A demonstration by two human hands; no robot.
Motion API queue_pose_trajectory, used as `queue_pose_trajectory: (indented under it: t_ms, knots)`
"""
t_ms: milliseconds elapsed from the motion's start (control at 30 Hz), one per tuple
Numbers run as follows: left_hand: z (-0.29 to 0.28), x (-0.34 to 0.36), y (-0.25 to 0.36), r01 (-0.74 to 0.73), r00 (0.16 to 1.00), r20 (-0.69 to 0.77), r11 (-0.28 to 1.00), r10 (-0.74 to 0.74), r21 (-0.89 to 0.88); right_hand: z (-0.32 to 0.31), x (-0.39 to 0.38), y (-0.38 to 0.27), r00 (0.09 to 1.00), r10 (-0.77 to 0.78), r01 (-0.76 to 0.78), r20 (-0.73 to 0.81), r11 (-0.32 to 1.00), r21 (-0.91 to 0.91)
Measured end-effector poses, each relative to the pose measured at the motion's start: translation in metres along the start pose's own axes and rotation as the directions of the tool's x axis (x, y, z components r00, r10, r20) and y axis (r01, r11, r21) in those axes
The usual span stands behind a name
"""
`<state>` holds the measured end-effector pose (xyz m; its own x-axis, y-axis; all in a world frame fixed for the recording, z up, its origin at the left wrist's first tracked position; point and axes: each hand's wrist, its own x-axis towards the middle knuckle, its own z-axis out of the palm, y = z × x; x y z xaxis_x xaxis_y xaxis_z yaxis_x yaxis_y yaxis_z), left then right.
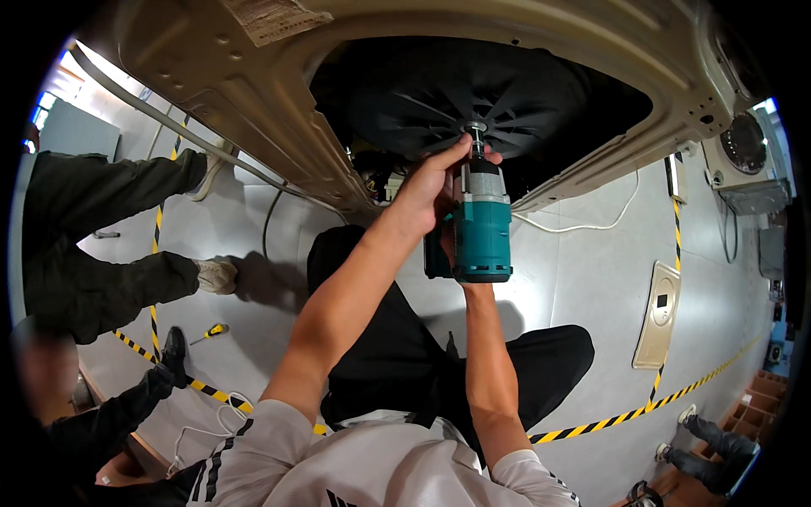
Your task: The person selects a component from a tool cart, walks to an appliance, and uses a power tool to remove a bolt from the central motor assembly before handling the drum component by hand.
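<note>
Power driver seemingly engaged the black disc.
Left hand pinched the socket; right hand had unclear grip; alignment likely needed holding.

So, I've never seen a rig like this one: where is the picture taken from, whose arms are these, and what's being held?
There is no robot here. A fisheye camera on a person's head looks down, which is why straight edges bend. The two bare arms are the wearer's own.

The left hand grips the front end of a teal impact driver. The right forearm runs up behind the driver, which hides most or all of that hand. The driver's nose points at the centre of a black ribbed disc inside a beige metal cabinet.

On the grey floor are striped tape, a yellow-handled screwdriver and a beige panel. The dark trousers at left belong to someone else.
</note>
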<state>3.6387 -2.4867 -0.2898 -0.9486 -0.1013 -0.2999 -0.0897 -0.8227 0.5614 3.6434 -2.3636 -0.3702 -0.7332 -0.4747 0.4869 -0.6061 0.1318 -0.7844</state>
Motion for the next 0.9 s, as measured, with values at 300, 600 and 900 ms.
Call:
queue_pose_trajectory:
  t_ms: [300,600,900]
  knots:
    - [-0.012,0.014,-0.018,0.025,0.968,0.245,0.953,0.053,-0.302,-0.024,0.003,-0.002,0.909,0.373,-0.403,0.186,0.9,0.167]
    - [-0.039,-0.033,-0.053,-0.286,0.951,0.195,0.925,0.241,0.252,-0.002,-0.014,0.015,0.983,0.132,-0.144,0.129,0.985,0.094]
    - [-0.045,-0.045,-0.066,-0.405,0.914,0.225,0.799,0.338,0.445,0.0,-0.019,0.024,0.962,0.23,-0.271,0.143,0.846,0.46]
